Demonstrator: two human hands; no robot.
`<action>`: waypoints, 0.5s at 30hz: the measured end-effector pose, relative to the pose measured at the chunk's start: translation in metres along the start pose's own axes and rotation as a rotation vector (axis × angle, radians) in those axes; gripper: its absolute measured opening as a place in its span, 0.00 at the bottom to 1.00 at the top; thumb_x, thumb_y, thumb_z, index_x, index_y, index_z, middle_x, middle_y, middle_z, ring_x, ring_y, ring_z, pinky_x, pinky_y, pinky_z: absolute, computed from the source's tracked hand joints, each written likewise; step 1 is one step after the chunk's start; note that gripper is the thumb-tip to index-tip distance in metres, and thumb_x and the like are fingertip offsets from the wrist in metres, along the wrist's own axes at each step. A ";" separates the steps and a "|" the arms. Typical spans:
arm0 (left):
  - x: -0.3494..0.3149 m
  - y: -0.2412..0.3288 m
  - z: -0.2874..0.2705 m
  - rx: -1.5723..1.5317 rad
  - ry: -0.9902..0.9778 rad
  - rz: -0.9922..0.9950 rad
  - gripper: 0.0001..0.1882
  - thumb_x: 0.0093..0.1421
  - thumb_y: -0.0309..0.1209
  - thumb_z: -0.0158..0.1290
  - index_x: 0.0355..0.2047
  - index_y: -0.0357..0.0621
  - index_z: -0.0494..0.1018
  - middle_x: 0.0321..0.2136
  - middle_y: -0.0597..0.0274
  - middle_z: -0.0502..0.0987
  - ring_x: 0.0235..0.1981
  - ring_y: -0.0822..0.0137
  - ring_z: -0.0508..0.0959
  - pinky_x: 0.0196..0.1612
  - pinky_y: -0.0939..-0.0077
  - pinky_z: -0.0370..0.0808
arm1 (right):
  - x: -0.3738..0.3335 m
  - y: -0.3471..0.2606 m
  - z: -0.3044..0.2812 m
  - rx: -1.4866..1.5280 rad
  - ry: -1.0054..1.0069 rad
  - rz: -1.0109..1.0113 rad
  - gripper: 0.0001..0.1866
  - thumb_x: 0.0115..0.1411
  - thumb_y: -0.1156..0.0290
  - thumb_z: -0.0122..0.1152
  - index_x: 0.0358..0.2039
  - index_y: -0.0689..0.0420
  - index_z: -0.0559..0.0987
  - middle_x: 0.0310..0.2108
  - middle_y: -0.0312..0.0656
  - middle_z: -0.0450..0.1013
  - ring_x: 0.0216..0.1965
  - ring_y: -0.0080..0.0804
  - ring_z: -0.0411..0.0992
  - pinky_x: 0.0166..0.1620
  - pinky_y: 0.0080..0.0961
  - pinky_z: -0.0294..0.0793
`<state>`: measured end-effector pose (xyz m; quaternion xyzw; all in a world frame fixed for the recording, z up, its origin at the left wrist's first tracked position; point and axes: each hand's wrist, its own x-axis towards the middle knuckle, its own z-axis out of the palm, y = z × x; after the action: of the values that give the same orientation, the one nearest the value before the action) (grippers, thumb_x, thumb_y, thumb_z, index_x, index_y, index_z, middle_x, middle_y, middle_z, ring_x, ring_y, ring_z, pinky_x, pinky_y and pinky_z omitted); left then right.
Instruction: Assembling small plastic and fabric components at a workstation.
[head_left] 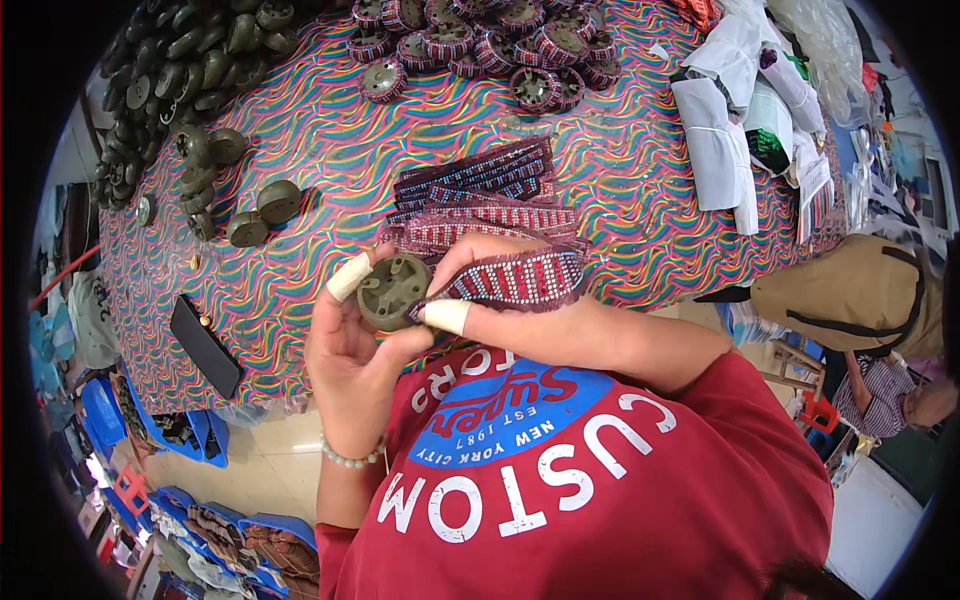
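Note:
Upright between my fingers is a round olive-green plastic piece (395, 290) with a hollow, ribbed face; my left hand (350, 345) is closed around its left and lower edge. My right hand (510, 325) pinches a dark red beaded strip (525, 280) with rows of red and white beads, one end against the right edge of the round piece. The rest of the strip curls over my right hand. Cream tape wraps a finger of the left hand and the thumb of the right. More beaded strips (475, 185) lie stacked just beyond my hands.
Plain olive round pieces (190, 65) heap at the far left, with a few loose ones (278, 201) nearer. Bead-covered round pieces (450, 42) pile at the back. White wrapped bundles (708, 140) lie at right, a black flat object (205, 345) at left. Another person (885, 400) is at far right.

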<state>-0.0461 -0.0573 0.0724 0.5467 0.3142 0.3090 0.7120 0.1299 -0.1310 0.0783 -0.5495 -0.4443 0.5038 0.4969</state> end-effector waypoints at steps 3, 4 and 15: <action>0.001 0.001 -0.001 -0.053 0.005 -0.033 0.34 0.49 0.18 0.59 0.57 0.35 0.59 0.55 0.47 0.65 0.55 0.60 0.69 0.57 0.67 0.67 | 0.005 0.009 -0.004 -0.006 0.033 -0.277 0.07 0.52 0.76 0.64 0.32 0.61 0.78 0.31 0.39 0.73 0.32 0.24 0.72 0.36 0.23 0.72; 0.003 0.001 -0.001 -0.103 0.003 -0.029 0.35 0.48 0.20 0.61 0.56 0.35 0.59 0.55 0.47 0.65 0.55 0.59 0.69 0.58 0.66 0.67 | 0.008 0.008 -0.006 0.029 0.033 -0.323 0.06 0.52 0.77 0.63 0.32 0.61 0.78 0.31 0.39 0.73 0.32 0.25 0.72 0.36 0.22 0.73; 0.007 -0.004 -0.002 -0.186 -0.103 0.025 0.39 0.46 0.30 0.65 0.57 0.33 0.60 0.56 0.44 0.64 0.58 0.56 0.66 0.60 0.64 0.63 | 0.010 0.012 -0.014 0.669 0.003 -0.008 0.10 0.57 0.77 0.60 0.40 0.62 0.75 0.39 0.40 0.74 0.37 0.26 0.74 0.40 0.22 0.76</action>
<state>-0.0430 -0.0518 0.0676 0.4972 0.2400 0.3172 0.7711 0.1449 -0.1242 0.0655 -0.3550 -0.2557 0.6191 0.6521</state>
